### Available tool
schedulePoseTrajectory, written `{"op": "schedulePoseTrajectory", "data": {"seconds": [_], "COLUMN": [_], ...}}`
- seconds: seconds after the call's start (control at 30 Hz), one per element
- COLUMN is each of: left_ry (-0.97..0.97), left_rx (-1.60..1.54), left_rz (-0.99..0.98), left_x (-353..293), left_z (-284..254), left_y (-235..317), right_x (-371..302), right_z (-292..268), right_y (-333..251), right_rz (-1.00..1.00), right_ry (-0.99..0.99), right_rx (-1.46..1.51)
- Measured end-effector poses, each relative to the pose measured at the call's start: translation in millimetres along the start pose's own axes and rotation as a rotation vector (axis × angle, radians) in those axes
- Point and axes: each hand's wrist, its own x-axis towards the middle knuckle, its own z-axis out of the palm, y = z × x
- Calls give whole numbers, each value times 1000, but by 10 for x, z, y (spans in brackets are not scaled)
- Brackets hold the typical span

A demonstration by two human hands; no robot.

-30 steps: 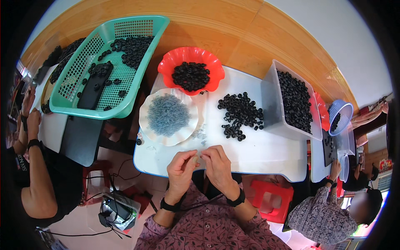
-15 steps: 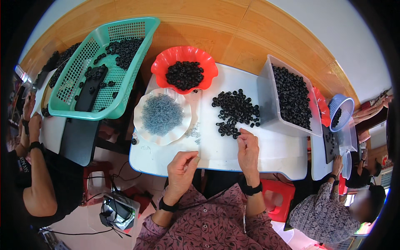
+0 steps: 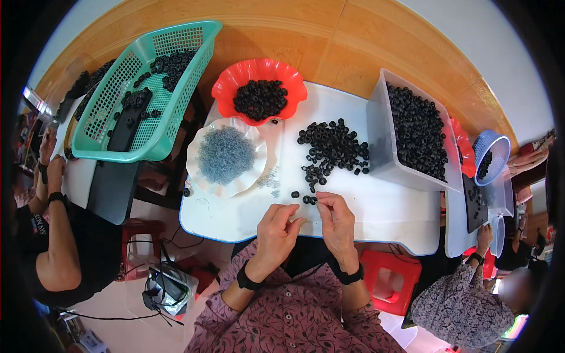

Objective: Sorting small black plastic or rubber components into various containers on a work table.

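My right hand (image 3: pixel 335 219) is at the near side of a pile of small black ring-shaped parts (image 3: pixel 332 144). Its thumb and forefinger close at a black ring (image 3: pixel 313 200), with a couple more rings lying just left of it. My left hand (image 3: pixel 275 234) is beside it, above the table's near edge, fingers curled and thumb bent toward the forefinger; whatever it may hold is too small to make out. To the left stands a white scalloped dish (image 3: pixel 194 170) of tiny clear bluish pieces (image 3: pixel 226 154), some of them spilled on the table. Behind it, a red scalloped bowl (image 3: pixel 226 73) holds more black parts.
On the right of the white table (image 3: pixel 382 215) stands a clear plastic bin (image 3: pixel 382 147) full of black parts. A green mesh basket (image 3: pixel 159 150) is at the far left. Co-workers sit on both sides; a red stool (image 3: pixel 406 285) is below the table.
Both hands have come closer together, the left moving right and up, the right moving left and down. A few black rings now lie nearer to me, apart from the pile.
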Motion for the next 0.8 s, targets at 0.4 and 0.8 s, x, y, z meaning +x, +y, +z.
{"op": "schedulePoseTrajectory", "data": {"seconds": [0.4, 0.8], "left_ry": [-23, 126], "left_rx": [305, 288], "left_rz": [31, 82], "left_x": [260, 158], "left_z": [21, 116], "left_y": [-23, -37], "right_x": [-7, -9], "right_z": [49, 18], "right_y": [131, 117], "right_rz": [-42, -86], "right_ry": [112, 91], "right_rx": [16, -14]}}
